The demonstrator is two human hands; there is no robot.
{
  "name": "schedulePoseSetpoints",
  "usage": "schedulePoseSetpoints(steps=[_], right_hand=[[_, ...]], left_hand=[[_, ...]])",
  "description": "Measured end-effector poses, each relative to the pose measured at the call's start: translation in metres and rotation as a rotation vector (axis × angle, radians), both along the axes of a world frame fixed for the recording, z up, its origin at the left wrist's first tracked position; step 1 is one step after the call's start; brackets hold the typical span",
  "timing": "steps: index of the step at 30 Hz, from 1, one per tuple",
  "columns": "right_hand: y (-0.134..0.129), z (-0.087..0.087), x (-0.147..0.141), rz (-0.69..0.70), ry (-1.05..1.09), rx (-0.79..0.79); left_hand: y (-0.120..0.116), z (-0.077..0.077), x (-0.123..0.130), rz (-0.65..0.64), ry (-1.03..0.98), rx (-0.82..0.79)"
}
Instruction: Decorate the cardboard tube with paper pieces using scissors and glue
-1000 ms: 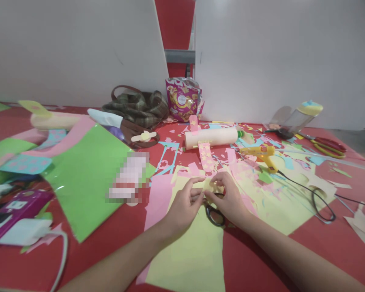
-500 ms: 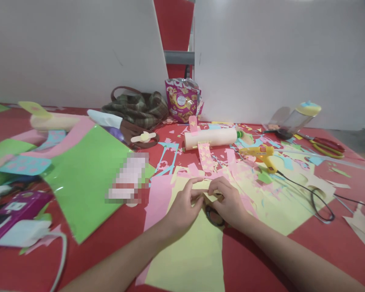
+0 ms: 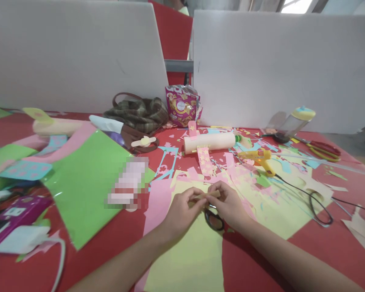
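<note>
In the middle of the head view, my left hand point(image 3: 184, 213) and my right hand point(image 3: 229, 207) meet, fingertips close together. Both pinch a small strip of pale yellow paper point(image 3: 214, 194), partly hidden by the fingers. Just below them lies a pair of scissors with dark handle loops point(image 3: 214, 220); its blades are mostly covered by my right hand. Underneath is a large yellow paper sheet point(image 3: 185, 259), overlapping a pink sheet point(image 3: 158, 198). Beyond the hands rests a cream paper tube point(image 3: 214, 142) with pink star-patterned strips point(image 3: 204, 160) on it.
A yellow glue gun point(image 3: 258, 156) with a black cord lies to the right, amid paper scraps. Farther right are red-handled scissors point(image 3: 325, 149) and a clear bottle point(image 3: 296, 123). Leftward are a green sheet point(image 3: 94, 190) and a purple device point(image 3: 18, 215). A snack bag point(image 3: 182, 105) stands behind.
The yellow strip has turned and looks narrower between my fingertips, which have drawn closer together. More of the scissors' handle shows. The view has tilted up slightly.
</note>
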State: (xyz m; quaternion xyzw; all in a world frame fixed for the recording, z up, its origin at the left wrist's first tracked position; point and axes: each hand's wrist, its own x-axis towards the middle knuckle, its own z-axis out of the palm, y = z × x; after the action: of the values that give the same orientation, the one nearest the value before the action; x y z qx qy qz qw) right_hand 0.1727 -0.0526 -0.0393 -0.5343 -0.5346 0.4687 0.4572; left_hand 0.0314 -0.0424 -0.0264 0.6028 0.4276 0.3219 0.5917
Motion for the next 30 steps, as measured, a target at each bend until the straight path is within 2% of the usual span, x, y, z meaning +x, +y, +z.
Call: schedulePoseSetpoints(steps=[2, 6, 9, 12, 16, 20, 23, 26, 30], right_hand=[[0.0, 0.001, -0.001, 0.015, 0.199, -0.076], [-0.002, 0.002, -0.004, 0.0, 0.377, -0.151], [-0.003, 0.001, -0.005, -0.006, 0.439, -0.198], [-0.004, 0.0, -0.005, 0.016, 0.414, -0.18], [-0.006, 0.001, -0.004, 0.025, 0.275, -0.149], [-0.004, 0.004, 0.005, 0.007, -0.028, -0.03], [-0.005, 0.009, 0.018, 0.089, -0.293, 0.042], [-0.009, 0.013, 0.033, 0.134, -0.535, 0.098], [-0.015, 0.015, 0.045, 0.25, -0.714, 0.17]], left_hand=[[0.0, 0.001, 0.0, 0.005, 0.011, 0.01], [0.0, 0.003, 0.0, -0.009, 0.004, -0.004], [0.0, 0.004, 0.0, -0.008, 0.004, 0.022], [0.0, 0.005, 0.0, 0.005, 0.028, 0.072], [-0.001, 0.007, -0.001, 0.01, 0.084, 0.143], [0.001, 0.009, -0.001, 0.032, 0.132, 0.221], [0.003, 0.009, -0.002, 0.085, 0.136, 0.235], [0.005, 0.01, -0.003, 0.115, 0.086, 0.185], [0.007, 0.01, -0.003, 0.152, 0.019, 0.076]])
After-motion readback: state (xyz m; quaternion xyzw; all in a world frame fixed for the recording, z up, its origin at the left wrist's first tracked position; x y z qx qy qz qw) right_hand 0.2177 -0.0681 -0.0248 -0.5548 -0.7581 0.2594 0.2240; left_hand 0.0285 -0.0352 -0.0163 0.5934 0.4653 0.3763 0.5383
